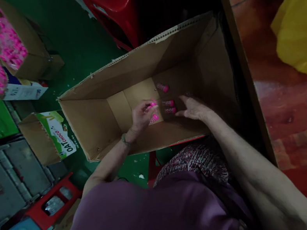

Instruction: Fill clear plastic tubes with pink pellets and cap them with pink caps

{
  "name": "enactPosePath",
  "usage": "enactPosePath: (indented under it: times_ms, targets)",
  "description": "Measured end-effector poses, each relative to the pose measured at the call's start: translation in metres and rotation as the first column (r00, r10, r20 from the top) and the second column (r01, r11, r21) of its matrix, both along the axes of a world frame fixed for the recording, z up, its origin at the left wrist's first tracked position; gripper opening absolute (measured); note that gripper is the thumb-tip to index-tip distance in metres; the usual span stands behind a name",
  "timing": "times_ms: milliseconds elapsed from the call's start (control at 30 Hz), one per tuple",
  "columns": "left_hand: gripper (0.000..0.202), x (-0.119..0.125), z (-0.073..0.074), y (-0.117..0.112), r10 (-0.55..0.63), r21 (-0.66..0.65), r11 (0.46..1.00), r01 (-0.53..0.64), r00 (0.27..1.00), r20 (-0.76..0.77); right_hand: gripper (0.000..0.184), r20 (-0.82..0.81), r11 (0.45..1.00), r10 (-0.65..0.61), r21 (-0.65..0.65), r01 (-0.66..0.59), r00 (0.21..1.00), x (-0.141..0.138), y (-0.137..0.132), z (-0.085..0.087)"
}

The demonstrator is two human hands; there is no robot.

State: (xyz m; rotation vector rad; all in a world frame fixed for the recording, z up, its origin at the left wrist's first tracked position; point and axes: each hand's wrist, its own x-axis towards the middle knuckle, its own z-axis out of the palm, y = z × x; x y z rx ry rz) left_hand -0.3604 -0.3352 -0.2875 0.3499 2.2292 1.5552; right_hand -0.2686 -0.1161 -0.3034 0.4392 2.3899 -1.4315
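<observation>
Pinches a pink-ended piece [153,104] in left hand [141,117]; spreads right hand [194,109] just beside a matching pair [170,110], with room before both end walls [92,120] of the cardboard box [133,69].

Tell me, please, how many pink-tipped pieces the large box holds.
5 pink-tipped pieces: two at the left hand, two side by side near the right hand, one beyond those; more may be hidden.

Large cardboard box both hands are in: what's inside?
Inside the box, three small pink-ended pieces lie near the right hand. Two more show at the left hand, which partly covers at least one. Anything beneath the hands is hidden.
</observation>
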Motion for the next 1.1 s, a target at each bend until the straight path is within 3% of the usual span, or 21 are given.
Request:
enactPosePath:
  times_ms: [67,133,200,267,367,433,567,667,833,1100]
  targets:
    - [0.010,0.023,0.020,0.013,-0.141,0.027,0.987,0.160,0.927,-0.348,0.076,-0.006,0.998,0.049,-0.049,-0.049,0.999,-0.004,-0.018,0.018]
    - [0.012,0.042,0.037,0.025,-0.193,0.027,0.967,0.254,0.796,-0.573,0.076,-0.060,0.988,0.106,-0.104,-0.112,0.993,-0.004,-0.029,0.037]
    - [0.016,0.053,0.048,0.033,-0.212,0.051,0.950,0.310,0.752,-0.624,0.062,-0.117,0.980,0.120,-0.143,-0.136,0.986,0.001,-0.031,0.052]
    - [0.019,0.051,0.046,0.034,-0.244,0.077,0.937,0.341,0.795,-0.555,0.052,-0.151,0.986,0.077,-0.133,-0.097,0.986,0.009,-0.025,0.061]
    - [0.020,0.025,0.014,0.028,-0.209,-0.063,0.977,0.201,0.963,-0.167,0.045,-0.188,0.996,-0.076,-0.054,0.067,0.979,0.020,-0.015,0.066]
    - [0.018,0.002,-0.022,0.027,-0.129,-0.255,0.957,0.142,0.989,0.068,0.042,-0.206,0.979,-0.204,-0.061,0.195,0.957,0.026,-0.011,0.065]
    - [0.008,-0.026,-0.095,0.040,-0.043,-0.386,0.917,0.104,0.986,0.164,0.046,-0.173,0.920,-0.382,-0.161,0.357,0.908,0.033,-0.005,0.062]
    - [0.027,-0.026,-0.126,0.055,0.018,-0.455,0.886,0.089,0.974,0.226,0.048,-0.159,0.890,-0.454,-0.122,0.439,0.877,0.038,0.002,0.061]
    - [0.039,-0.016,-0.143,0.066,0.039,-0.499,0.855,0.142,0.942,0.335,0.046,-0.169,0.881,-0.473,-0.053,0.471,0.865,0.039,0.005,0.060]
    - [0.037,-0.012,-0.147,0.067,0.072,-0.427,0.895,0.127,0.905,0.420,0.043,-0.200,0.903,-0.430,-0.084,0.422,0.880,0.037,0.002,0.063]
